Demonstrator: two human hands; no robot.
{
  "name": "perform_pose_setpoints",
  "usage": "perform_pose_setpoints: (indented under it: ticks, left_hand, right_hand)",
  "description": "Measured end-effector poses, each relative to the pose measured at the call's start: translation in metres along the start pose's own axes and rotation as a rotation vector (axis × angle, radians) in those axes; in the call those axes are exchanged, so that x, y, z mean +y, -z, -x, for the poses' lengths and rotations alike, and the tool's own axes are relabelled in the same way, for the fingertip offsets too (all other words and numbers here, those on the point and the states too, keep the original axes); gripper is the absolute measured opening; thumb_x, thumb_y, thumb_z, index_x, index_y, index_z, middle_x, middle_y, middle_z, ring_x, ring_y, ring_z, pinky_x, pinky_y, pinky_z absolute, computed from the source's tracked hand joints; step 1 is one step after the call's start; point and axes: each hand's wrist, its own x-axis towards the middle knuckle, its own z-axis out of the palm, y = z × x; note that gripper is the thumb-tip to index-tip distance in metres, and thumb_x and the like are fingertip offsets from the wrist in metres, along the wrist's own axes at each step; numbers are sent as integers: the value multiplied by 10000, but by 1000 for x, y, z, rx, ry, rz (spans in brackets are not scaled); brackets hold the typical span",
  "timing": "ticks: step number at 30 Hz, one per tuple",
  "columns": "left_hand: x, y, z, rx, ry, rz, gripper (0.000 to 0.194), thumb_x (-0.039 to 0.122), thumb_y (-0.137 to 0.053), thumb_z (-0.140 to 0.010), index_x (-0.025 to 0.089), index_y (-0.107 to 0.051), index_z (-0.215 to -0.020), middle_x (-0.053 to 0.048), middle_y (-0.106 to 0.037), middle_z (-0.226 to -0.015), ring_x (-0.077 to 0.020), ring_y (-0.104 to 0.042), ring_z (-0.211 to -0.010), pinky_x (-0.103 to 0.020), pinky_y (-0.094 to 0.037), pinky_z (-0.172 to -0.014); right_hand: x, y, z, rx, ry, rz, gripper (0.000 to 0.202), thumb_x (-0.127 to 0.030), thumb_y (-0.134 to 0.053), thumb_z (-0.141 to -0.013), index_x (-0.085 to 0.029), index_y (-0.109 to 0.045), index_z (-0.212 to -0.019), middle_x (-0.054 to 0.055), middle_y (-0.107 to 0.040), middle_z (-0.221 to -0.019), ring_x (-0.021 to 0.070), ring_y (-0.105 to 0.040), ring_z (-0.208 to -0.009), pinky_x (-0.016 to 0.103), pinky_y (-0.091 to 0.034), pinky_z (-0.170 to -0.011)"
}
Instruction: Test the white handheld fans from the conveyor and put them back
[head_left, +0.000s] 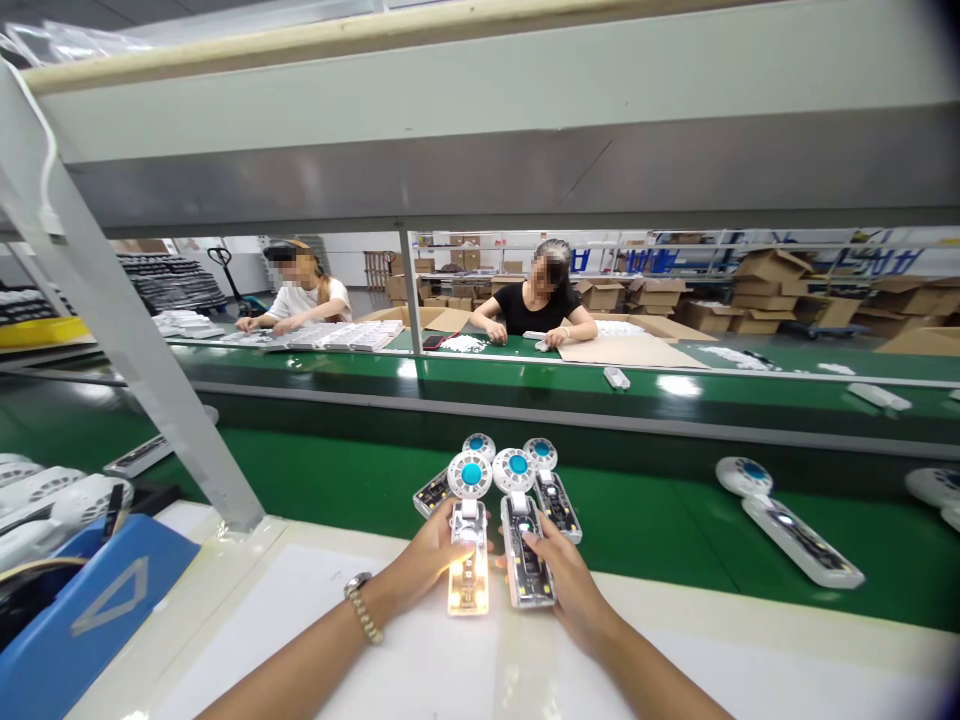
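The left fan-like device (469, 526), handle glowing yellow, is held just beside the right fan-like device (516, 545), clear-handled with dark innards; their white, blue-centred heads point beyond the counter's (690, 610) far edge.

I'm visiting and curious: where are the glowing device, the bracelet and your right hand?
Glowing device (469, 578): head view, on its lit handle.
Bracelet (366, 614): head view, on its band.
Right hand (573, 585): head view, on its back.

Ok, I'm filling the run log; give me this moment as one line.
left hand: holds glowing device | right hand: holds dark-panelled device | beyond: more devices on green belt
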Motion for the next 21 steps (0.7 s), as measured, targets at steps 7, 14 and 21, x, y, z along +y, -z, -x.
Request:
perform_pose_setpoints:
  ticks: [7,14,21]
  left_hand:
    - [1,-1,-1,-6,-15,-6,410,183,-658,-726,201,-474,-1092,-74,-559,-1035,-209,-576,-889,-381,-460,-796]
    - [1,1,0,-8,-10,9,460,203,-685,-710,212,-453,-1108,-59,-542,-1017,-225,-568,-936,-429,-435,-860]
    - [0,3,-1,-37,22,-1,542,173,-730,-667,227,-429,-1115,-48,-544,-997,-226,-559,-962,-402,-444,-845]
  right_hand:
    - [0,0,0,-39,38,23,549,-417,-695,-666,-215,-524,-1147,55,-683,-945,219,-658,-734,298,-480,-598]
    - [2,1,-2,-42,59,22,548,-426,-701,-655,-222,-540,-1137,52,-677,-981,227,-661,-761,338,-489,-693]
    - [2,4,-3,-84,53,-5,534,-334,-684,-674,-222,-508,-1165,56,-671,-1000,245,-665,-795,367,-492,-726]
